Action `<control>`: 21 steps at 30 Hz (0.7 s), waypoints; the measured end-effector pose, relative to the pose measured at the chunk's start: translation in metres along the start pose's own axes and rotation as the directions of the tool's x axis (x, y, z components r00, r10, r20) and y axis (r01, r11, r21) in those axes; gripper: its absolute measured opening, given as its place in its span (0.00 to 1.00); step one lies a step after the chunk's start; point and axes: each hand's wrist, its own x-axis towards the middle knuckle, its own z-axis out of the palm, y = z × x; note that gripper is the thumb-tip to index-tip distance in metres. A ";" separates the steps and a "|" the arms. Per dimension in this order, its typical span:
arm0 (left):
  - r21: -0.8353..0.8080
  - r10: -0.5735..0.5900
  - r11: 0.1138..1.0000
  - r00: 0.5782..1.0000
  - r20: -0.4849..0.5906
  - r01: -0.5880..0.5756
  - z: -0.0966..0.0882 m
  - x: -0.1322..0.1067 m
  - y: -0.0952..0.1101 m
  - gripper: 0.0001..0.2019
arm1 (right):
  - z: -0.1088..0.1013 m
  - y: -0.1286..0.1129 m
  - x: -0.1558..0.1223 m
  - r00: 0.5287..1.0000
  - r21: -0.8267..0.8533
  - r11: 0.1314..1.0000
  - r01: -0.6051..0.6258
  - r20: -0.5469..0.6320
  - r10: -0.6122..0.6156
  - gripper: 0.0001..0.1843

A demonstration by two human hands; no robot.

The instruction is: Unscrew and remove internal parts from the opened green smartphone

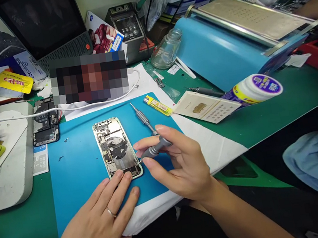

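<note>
An opened phone (118, 147) lies on the blue mat (78, 196), its circuit board and inner parts exposed. My left hand (98, 213) rests flat with fingers stretched, the fingertips on the phone's lower edge. Pinched between the fingers of my right hand (178, 159) is a grey screwdriver (155, 148), tilted, its tip at the lower right edge of the phone. A second grey screwdriver (142, 117) lies on the mat just beyond my right hand. Tiny dark bits (61, 158) are scattered left of the phone.
Another opened phone (45, 122) lies left of the mat. A yellow packet (157, 105), a card (207, 106), a white tub (257, 88) and a glass jar (167, 47) stand or lie to the right, before a blue machine (213, 45). A white cable (87, 105) crosses behind.
</note>
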 end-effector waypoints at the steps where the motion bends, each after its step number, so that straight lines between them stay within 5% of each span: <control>1: -0.004 0.000 1.000 1.000 0.002 0.000 0.000 0.000 0.000 0.47 | 0.000 -0.001 0.000 1.000 0.012 1.000 -0.015 -0.006 0.015 0.46; 8: -0.051 -0.006 0.999 1.000 -0.010 0.005 -0.003 -0.001 -0.001 0.44 | -0.001 -0.003 0.001 0.996 0.106 0.993 -0.054 -0.071 0.062 0.44; 21: -0.040 0.008 0.999 1.000 0.011 -0.008 -0.007 0.000 -0.003 0.40 | -0.002 -0.001 -0.001 1.000 0.142 0.990 -0.014 0.030 0.009 0.44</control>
